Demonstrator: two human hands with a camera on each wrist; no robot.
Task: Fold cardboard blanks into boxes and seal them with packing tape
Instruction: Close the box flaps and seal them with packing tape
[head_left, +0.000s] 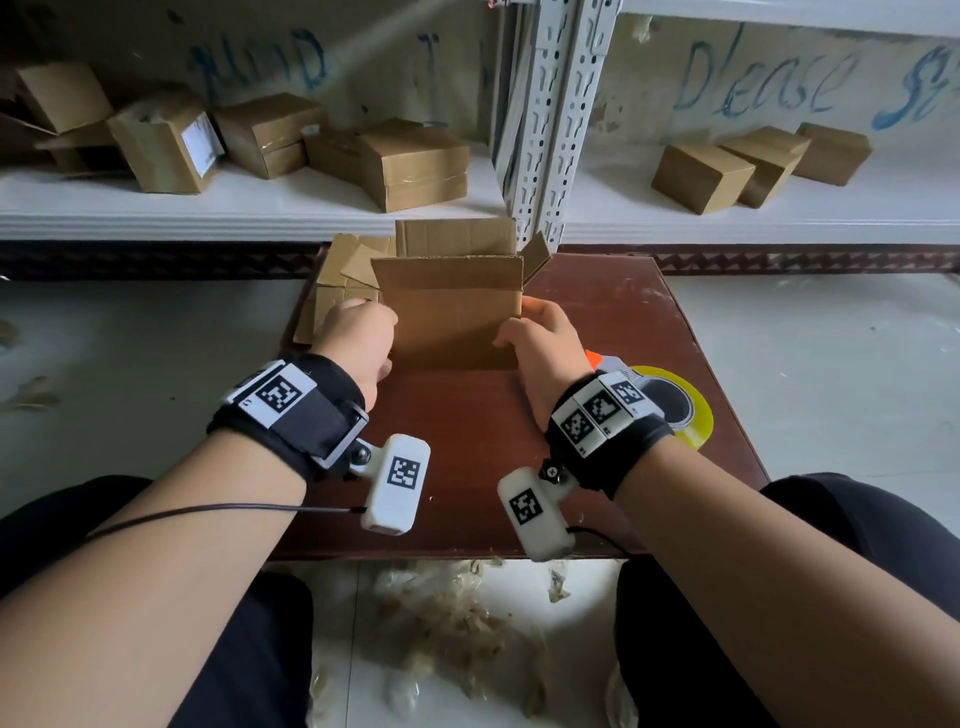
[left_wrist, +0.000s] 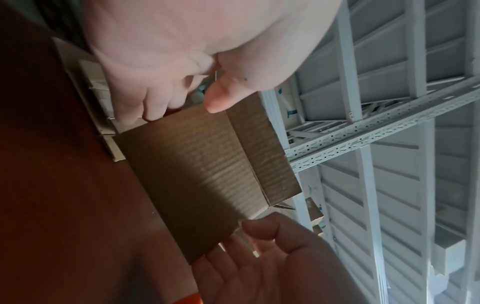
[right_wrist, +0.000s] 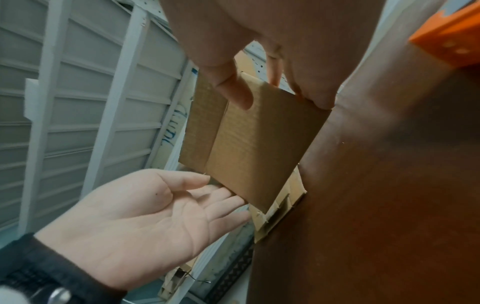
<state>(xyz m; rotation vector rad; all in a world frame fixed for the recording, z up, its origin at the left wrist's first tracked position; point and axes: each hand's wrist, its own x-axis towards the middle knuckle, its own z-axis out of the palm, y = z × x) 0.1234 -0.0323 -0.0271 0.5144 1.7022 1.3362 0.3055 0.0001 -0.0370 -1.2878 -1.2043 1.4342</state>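
My left hand (head_left: 358, 338) lies open, straight fingers against the left side of the half-formed box (head_left: 449, 312) standing on the brown table (head_left: 467, 467); my right hand (head_left: 545, 345) pinches its right edge, thumb in front. Beyond it lie flat blanks (head_left: 337, 280), then shelves with finished boxes (head_left: 415, 161).
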